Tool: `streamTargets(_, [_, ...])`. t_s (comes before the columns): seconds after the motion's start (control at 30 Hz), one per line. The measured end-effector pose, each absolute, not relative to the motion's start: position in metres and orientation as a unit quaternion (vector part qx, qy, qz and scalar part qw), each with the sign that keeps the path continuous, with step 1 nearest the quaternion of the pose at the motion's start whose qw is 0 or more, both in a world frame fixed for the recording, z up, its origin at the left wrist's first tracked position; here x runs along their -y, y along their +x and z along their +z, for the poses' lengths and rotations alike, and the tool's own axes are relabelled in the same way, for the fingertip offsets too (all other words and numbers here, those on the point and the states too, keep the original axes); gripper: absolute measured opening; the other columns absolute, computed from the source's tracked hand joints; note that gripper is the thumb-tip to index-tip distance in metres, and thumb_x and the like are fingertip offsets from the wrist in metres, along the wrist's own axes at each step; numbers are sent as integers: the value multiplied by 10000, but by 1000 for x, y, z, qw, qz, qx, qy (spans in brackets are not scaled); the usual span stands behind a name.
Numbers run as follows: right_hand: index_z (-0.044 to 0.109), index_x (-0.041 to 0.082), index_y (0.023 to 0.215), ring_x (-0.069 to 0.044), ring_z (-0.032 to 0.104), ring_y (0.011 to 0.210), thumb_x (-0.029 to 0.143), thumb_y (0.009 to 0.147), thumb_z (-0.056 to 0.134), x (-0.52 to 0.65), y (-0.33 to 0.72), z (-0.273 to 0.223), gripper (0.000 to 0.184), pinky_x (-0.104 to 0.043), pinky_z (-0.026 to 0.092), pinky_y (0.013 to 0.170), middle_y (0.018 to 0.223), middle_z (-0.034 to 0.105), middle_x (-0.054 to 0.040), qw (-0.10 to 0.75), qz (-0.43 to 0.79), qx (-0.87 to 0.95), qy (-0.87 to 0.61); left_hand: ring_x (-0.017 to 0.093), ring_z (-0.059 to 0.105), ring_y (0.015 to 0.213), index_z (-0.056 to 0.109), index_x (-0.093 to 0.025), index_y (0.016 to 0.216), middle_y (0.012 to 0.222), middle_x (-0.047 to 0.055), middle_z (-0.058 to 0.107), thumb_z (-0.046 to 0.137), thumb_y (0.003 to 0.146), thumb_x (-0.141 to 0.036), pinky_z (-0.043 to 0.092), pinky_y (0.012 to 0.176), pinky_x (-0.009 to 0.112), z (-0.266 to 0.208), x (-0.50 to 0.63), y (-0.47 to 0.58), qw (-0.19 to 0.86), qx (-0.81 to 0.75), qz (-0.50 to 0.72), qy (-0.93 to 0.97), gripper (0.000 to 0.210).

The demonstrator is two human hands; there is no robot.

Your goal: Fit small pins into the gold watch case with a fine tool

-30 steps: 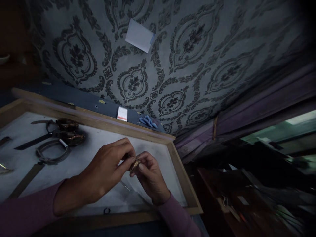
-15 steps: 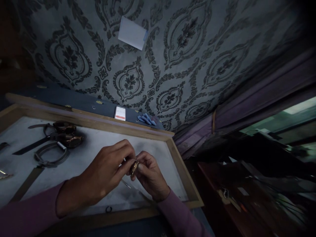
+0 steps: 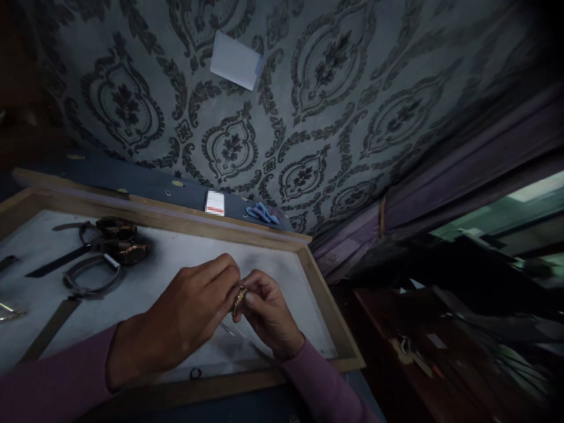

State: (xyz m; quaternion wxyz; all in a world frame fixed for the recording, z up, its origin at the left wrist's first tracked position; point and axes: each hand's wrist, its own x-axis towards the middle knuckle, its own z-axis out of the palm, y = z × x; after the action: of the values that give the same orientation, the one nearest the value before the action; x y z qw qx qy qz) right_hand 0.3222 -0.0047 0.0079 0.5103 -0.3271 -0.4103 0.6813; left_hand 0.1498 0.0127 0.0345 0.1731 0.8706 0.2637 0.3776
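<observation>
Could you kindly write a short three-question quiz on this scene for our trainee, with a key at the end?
1. Multiple choice: What does the right hand grip, close beside the left hand?
A) a folded sheet of paper
B) a small gold-coloured piece
C) a pair of scissors

2. True or false: The crumpled blue cloth lies outside the wooden-framed tray.

3. Fill in the blank: The sleeves on both of the person's arms are ____ in colour.

Key: 1. B; 2. True; 3. purple.
</observation>
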Motion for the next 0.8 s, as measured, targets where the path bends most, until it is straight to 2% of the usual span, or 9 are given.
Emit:
streamTargets(0.2, [633, 183, 738, -109, 621, 475, 352, 646, 847, 3, 323, 3, 287, -212, 543, 464, 582, 674, 33, 517, 677, 410, -326, 150, 537, 725, 514, -166, 834, 880, 50, 556, 348, 935, -76, 414, 594, 267, 28, -16, 147, 69, -221, 373, 899, 214])
streamTargets(0.4, [647, 184, 736, -115, 629, 466, 353, 659, 837, 4, 323, 4, 266, -202, 530, 434, 575, 683, 24, 509, 686, 410, -319, 185, 536, 767, 531, -155, 818, 867, 82, 578, 320, 934, -59, 471, 670, 303, 32, -14, 144, -1, -187, 350, 918, 259])
streamTargets(0.63, [642, 168, 717, -98, 621, 455, 330, 697, 816, 3, 322, 7, 239, -158, 497, 415, 560, 674, 22, 507, 702, 400, -301, 197, 546, 764, 547, -141, 834, 875, 99, 596, 329, 952, -82, 489, 650, 312, 35, -14, 144, -40, -174, 330, 927, 254])
streamTargets(0.8, [654, 154, 746, -108, 630, 460, 325, 708, 807, 4, 323, 6, 232, -159, 487, 407, 563, 684, 9, 489, 706, 401, -320, 189, 557, 792, 537, -142, 855, 909, 92, 593, 348, 947, -74, 487, 666, 302, 32, -15, 145, -6, -196, 334, 922, 221])
